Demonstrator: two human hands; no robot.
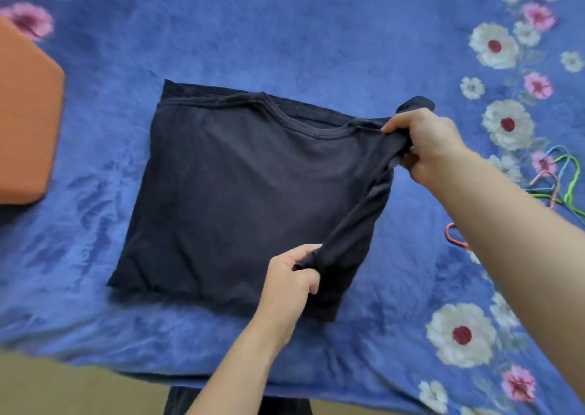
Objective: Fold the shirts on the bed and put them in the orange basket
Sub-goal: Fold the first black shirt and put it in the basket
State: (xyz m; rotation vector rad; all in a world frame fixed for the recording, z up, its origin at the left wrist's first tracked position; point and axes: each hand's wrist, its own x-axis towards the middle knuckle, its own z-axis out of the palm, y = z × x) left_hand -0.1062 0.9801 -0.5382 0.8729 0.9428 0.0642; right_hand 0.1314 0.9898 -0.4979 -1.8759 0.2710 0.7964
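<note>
Both hands, left hand (292, 277) and right hand (424, 142), pinch dark shirt (240, 187) edge, raised.

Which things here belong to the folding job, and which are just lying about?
Job: dark shirt, gripped by left hand and right hand; orange basket at the left edge.
Lying about: coloured hangers on the blue floral blanket.

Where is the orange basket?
In the head view the orange basket sits at the far left edge on the blue flowery blanket, left of the dark shirt, partly out of frame.
</note>
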